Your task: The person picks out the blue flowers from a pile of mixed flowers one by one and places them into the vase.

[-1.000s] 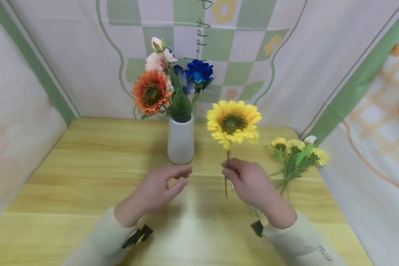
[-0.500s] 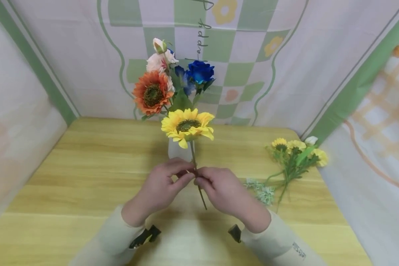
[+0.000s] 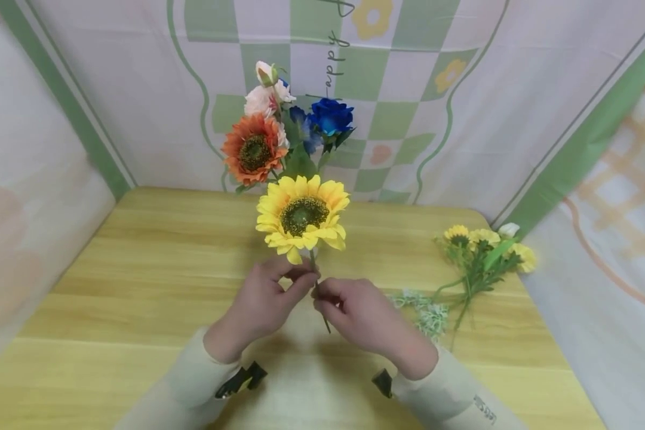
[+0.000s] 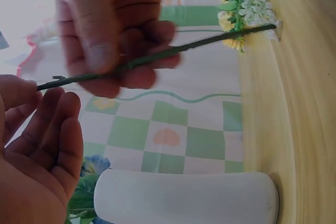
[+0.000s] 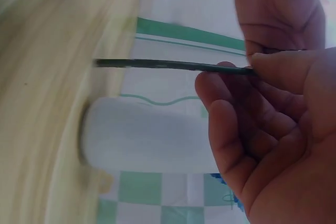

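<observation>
A yellow sunflower (image 3: 303, 215) is held upright in front of the white vase (image 4: 184, 198). My left hand (image 3: 260, 301) pinches its stem just below the bloom, between thumb and forefinger. Lower down, my right hand (image 3: 362, 313) grips the same green stem (image 5: 157, 64) between thumb and fingers. The stem's bare end sticks out below both hands, above the table. In the head view the bloom and left hand hide most of the vase. Rising from it are an orange sunflower (image 3: 254, 151), a blue rose (image 3: 331, 116) and pale pink flowers (image 3: 260, 100).
Yellow flowers with green stems (image 3: 481, 263) lie at the right of the wooden table (image 3: 156, 257). Pale green sprigs (image 3: 432, 318) lie beside them, close to my right wrist. A checkered cloth (image 3: 395, 119) hangs behind the table, and cloth walls flank both sides.
My right hand has brought the sunflower left, in front of the vase. My left hand, holding nothing earlier, now pinches the stem. Lately the bloom has tipped more toward the head camera.
</observation>
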A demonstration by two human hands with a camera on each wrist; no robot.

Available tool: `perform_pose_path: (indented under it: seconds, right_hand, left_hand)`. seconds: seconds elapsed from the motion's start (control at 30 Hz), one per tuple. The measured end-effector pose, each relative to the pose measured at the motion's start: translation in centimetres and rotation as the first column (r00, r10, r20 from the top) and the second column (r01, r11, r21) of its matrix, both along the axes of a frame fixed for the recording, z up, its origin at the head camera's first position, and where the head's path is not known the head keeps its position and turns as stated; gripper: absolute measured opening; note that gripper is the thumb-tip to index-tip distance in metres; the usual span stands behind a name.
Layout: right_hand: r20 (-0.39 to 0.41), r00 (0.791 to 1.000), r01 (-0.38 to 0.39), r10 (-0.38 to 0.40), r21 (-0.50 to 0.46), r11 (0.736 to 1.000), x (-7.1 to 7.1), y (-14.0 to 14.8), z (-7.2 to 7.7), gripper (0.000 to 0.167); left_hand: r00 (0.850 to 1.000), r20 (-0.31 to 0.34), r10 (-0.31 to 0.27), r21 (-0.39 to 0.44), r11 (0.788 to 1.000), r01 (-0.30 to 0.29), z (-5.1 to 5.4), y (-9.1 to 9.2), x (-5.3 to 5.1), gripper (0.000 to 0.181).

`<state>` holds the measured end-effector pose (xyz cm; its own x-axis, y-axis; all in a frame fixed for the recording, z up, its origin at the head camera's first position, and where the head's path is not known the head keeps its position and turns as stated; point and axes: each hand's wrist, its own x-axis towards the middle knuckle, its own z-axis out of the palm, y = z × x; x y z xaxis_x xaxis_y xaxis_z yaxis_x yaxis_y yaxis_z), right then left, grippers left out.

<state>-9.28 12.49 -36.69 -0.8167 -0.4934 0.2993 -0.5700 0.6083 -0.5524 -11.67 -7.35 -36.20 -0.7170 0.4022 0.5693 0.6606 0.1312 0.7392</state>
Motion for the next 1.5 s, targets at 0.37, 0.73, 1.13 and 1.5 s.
perform_pose_path:
  seconds: [0.37, 0.73, 1.13, 1.5]
  right_hand:
    - [0.023, 0.997, -0.079, 0.078, 0.036, 0.996, -0.8, 0.0, -1.7, 0.005]
    - [0.230, 0.960, 0.127, -0.159, 0.149, 0.981, -8.6, 3.5, -2.1, 0.049]
    - [0.325, 0.935, 0.244, -0.144, -0.292, 0.925, -14.3, -1.0, -1.4, 0.100]
    - [0.226, 0.941, 0.309, -0.251, -0.283, 0.908, -14.5, -2.3, -1.9, 0.092]
  left_hand:
    - [1.000, -0.026, -0.003, 0.042, 0.999, 0.004, 0.1, -0.2, -0.1, 0.008]
    - [0.978, -0.140, 0.157, 0.113, 0.983, -0.142, 1.9, -1.0, -1.4, 0.011]
    - [0.951, -0.197, 0.240, 0.192, 0.960, -0.203, 3.3, -1.1, -3.3, 0.010]
    - [0.909, -0.284, 0.304, 0.316, 0.925, -0.211, 5.2, -2.0, -4.3, 0.006]
